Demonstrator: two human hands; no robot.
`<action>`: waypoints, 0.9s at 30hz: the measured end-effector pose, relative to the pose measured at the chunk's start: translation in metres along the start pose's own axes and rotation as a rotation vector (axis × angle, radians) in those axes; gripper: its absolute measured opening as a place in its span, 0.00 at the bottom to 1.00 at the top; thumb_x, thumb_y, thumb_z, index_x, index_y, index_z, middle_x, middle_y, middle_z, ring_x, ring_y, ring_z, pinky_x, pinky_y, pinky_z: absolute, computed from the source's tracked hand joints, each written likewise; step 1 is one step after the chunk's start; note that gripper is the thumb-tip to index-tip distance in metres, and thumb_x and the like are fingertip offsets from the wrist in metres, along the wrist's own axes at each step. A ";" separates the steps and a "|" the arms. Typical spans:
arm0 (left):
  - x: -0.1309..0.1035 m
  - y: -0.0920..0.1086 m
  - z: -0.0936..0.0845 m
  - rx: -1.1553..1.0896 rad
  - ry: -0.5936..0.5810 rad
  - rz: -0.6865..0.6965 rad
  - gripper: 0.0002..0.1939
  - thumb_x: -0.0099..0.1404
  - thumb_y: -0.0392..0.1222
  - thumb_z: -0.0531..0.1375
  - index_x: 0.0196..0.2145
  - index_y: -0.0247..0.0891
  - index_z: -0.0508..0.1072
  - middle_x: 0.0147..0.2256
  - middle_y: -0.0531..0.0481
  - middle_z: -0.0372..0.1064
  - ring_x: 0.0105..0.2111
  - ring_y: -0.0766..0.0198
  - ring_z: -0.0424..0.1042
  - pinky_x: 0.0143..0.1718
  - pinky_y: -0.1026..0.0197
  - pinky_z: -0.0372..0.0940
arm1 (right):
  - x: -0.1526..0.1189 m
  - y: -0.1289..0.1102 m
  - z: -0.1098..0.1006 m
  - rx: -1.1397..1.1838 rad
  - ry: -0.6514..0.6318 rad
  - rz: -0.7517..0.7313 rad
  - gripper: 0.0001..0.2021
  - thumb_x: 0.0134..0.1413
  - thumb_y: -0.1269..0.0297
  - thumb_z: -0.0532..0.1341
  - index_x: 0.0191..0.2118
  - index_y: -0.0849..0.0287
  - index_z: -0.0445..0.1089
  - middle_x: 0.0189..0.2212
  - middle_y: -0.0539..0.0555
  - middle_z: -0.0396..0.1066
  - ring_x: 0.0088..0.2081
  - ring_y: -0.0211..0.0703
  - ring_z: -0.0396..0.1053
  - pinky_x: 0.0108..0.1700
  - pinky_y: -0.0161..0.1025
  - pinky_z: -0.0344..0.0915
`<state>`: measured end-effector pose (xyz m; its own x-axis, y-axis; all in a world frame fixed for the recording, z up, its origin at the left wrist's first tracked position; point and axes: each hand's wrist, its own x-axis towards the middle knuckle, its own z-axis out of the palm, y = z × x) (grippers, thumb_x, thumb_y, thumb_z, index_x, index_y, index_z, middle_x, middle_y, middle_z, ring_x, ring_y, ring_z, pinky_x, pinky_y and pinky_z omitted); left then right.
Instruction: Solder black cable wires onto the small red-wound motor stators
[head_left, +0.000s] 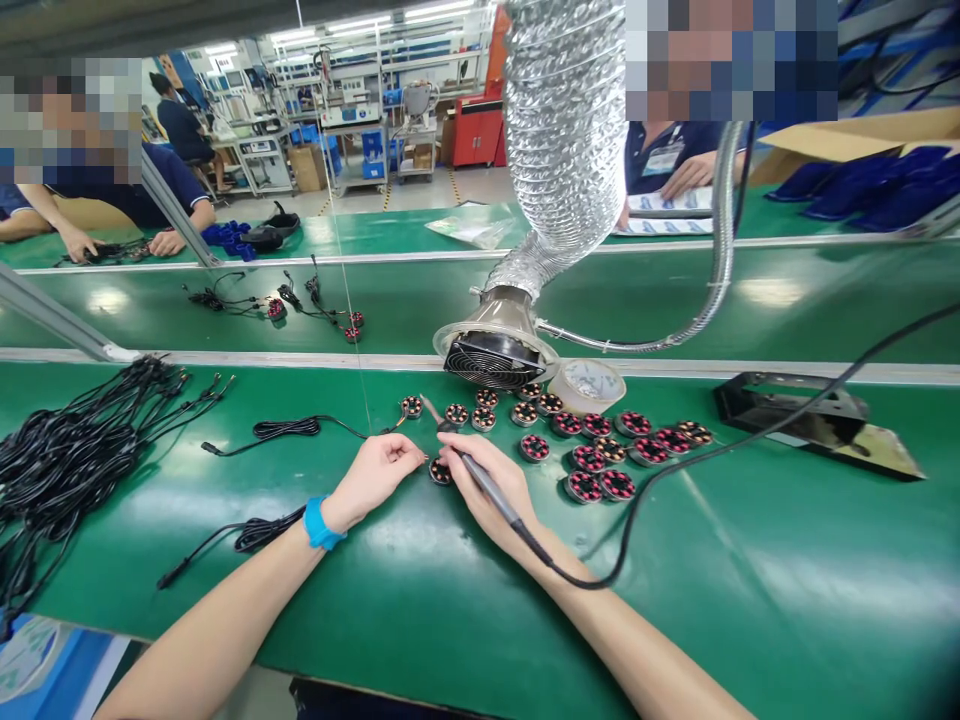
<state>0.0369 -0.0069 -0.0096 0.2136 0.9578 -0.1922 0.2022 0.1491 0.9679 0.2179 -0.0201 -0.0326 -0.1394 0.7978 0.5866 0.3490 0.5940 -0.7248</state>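
Observation:
My right hand [487, 485] is closed around a soldering iron [491, 490], its tip pointing up and left past the fingers. My left hand [382, 475] is closed in a pinch, with a small dark end showing at the fingertips. It seems to be the end of the black cable [262, 533] that runs under my left wrist. Between the hands lies a small round motor stator [439, 471], partly hidden by my right fingers. Just beyond, another stator [411, 406] is joined to a coiled black cable [289, 428].
A heap of black cables [82, 460] lies left. Several stators [600, 455] sit to the right, near a tape roll [589, 385]. An extractor fan [491, 358] hangs overhead on a foil duct [566, 120]. A black metal stand [795, 410] is far right. Co-workers sit across the bench.

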 end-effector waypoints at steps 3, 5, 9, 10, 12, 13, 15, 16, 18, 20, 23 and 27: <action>0.000 -0.003 0.000 0.002 -0.026 0.041 0.12 0.59 0.47 0.62 0.27 0.34 0.72 0.25 0.51 0.70 0.27 0.66 0.65 0.33 0.63 0.60 | 0.001 0.006 0.006 0.007 -0.076 -0.043 0.14 0.65 0.68 0.57 0.53 0.53 0.70 0.41 0.55 0.73 0.41 0.41 0.75 0.46 0.39 0.73; 0.000 -0.005 0.001 0.021 -0.032 0.069 0.13 0.59 0.48 0.62 0.27 0.34 0.72 0.26 0.50 0.71 0.29 0.64 0.66 0.34 0.63 0.60 | 0.000 0.009 0.009 0.011 -0.110 -0.047 0.17 0.65 0.70 0.56 0.57 0.52 0.66 0.44 0.56 0.71 0.43 0.42 0.74 0.48 0.40 0.73; -0.002 -0.005 0.001 0.099 -0.039 0.095 0.13 0.60 0.48 0.60 0.27 0.35 0.72 0.26 0.50 0.70 0.28 0.64 0.66 0.32 0.63 0.60 | -0.002 0.012 0.011 0.019 -0.110 -0.066 0.19 0.64 0.73 0.55 0.58 0.50 0.65 0.44 0.55 0.69 0.42 0.41 0.74 0.48 0.39 0.73; -0.003 -0.003 0.001 0.123 -0.040 0.097 0.13 0.61 0.48 0.60 0.27 0.35 0.72 0.26 0.51 0.70 0.27 0.65 0.65 0.31 0.63 0.60 | -0.002 0.012 0.011 0.017 -0.108 -0.072 0.19 0.64 0.73 0.55 0.58 0.50 0.65 0.43 0.55 0.68 0.42 0.40 0.74 0.48 0.39 0.73; -0.004 0.000 0.001 0.169 -0.046 0.096 0.12 0.61 0.48 0.59 0.28 0.35 0.72 0.25 0.51 0.69 0.25 0.66 0.64 0.29 0.64 0.59 | -0.002 0.012 0.011 0.005 -0.105 -0.083 0.19 0.64 0.74 0.55 0.57 0.50 0.65 0.43 0.55 0.67 0.42 0.40 0.73 0.48 0.39 0.72; -0.005 0.001 0.000 0.185 -0.052 0.092 0.12 0.62 0.48 0.59 0.28 0.35 0.72 0.25 0.52 0.68 0.25 0.66 0.63 0.29 0.64 0.59 | -0.002 0.012 0.011 -0.005 -0.105 -0.088 0.19 0.64 0.74 0.55 0.57 0.50 0.65 0.42 0.55 0.67 0.41 0.40 0.73 0.48 0.39 0.72; -0.005 0.003 -0.001 0.195 -0.067 0.077 0.12 0.62 0.48 0.59 0.29 0.35 0.72 0.24 0.52 0.67 0.24 0.66 0.63 0.28 0.63 0.59 | -0.002 0.011 0.011 -0.023 -0.098 -0.099 0.18 0.64 0.74 0.55 0.57 0.51 0.65 0.42 0.55 0.66 0.41 0.39 0.73 0.47 0.38 0.72; -0.005 0.003 -0.001 0.191 -0.076 0.065 0.12 0.62 0.48 0.59 0.29 0.35 0.72 0.23 0.53 0.66 0.23 0.66 0.63 0.27 0.63 0.59 | -0.002 0.010 0.011 -0.031 -0.093 -0.106 0.18 0.64 0.74 0.55 0.57 0.51 0.65 0.42 0.55 0.66 0.40 0.39 0.73 0.46 0.38 0.72; -0.005 0.004 -0.002 0.169 -0.089 0.043 0.13 0.62 0.48 0.59 0.30 0.34 0.73 0.23 0.53 0.66 0.23 0.67 0.63 0.27 0.63 0.58 | -0.002 0.008 0.010 -0.040 -0.084 -0.112 0.19 0.63 0.75 0.55 0.56 0.51 0.65 0.42 0.54 0.66 0.39 0.39 0.73 0.45 0.37 0.72; -0.004 0.003 -0.001 0.132 -0.087 0.026 0.13 0.61 0.48 0.60 0.30 0.34 0.73 0.24 0.53 0.67 0.23 0.68 0.61 0.27 0.64 0.57 | -0.002 0.006 0.010 -0.044 -0.076 -0.108 0.19 0.63 0.75 0.55 0.56 0.51 0.65 0.42 0.54 0.67 0.38 0.39 0.73 0.45 0.37 0.73; -0.003 0.002 0.000 0.060 -0.062 0.003 0.13 0.59 0.48 0.61 0.28 0.33 0.74 0.24 0.52 0.68 0.23 0.68 0.61 0.28 0.64 0.56 | -0.003 0.005 0.010 -0.060 -0.075 -0.097 0.18 0.63 0.74 0.56 0.56 0.51 0.65 0.42 0.55 0.68 0.39 0.40 0.73 0.46 0.39 0.73; -0.002 0.001 0.001 0.004 -0.029 -0.037 0.11 0.57 0.45 0.61 0.25 0.34 0.74 0.23 0.52 0.68 0.24 0.68 0.61 0.30 0.63 0.57 | -0.006 0.007 0.012 -0.072 -0.083 -0.115 0.18 0.63 0.74 0.56 0.56 0.52 0.66 0.42 0.55 0.68 0.39 0.40 0.74 0.47 0.39 0.73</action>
<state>0.0372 -0.0090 -0.0087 0.2337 0.9441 -0.2324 0.2144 0.1831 0.9594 0.2099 -0.0195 -0.0455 -0.2575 0.7325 0.6302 0.3918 0.6753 -0.6248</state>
